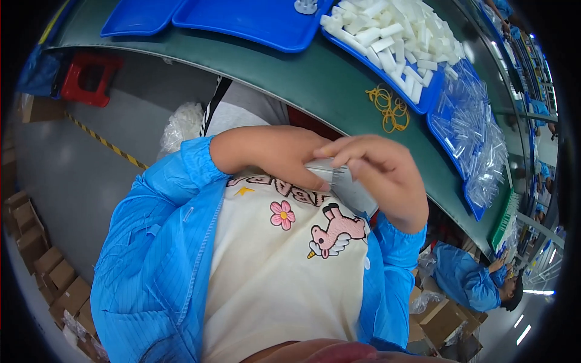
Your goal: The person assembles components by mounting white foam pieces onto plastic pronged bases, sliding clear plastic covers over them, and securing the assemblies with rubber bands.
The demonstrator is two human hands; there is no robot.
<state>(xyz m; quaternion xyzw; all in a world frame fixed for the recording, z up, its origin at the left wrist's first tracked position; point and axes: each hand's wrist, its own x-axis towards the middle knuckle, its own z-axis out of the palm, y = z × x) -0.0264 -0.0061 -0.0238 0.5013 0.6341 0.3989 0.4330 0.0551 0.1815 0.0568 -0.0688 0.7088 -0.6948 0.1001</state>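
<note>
The two hands meet close in front of the person's chest, around a clear plastic bundle [344,181] that looks like thin tubes or strips, though its exact form is hard to make out. The left hand [281,151] grasps it, with the thumb laid along the near side; the right hand [390,169], slightly blurred, arches over its other end with bent fingers, and I cannot tell whether they grip it or only rest close by. Just beyond the hands runs the green desk [339,78]. On it, ahead of the right hand, lies a small tangle of yellow rubber bands [390,109]; farther out in that direction a blue tray [428,97] carries a heap of white blocks [396,39]. Beside it, off to the right of the right hand, a second tray, also blue [475,209], bears a pile of clear tubes [472,127]. Ahead of the left hand, across the desk, sits a wide shallow tray [242,24] with a pale ribbed part [306,6] at its far end. Well to the left of the left hand, a red stool [91,78] stands on the floor [136,91].
</note>
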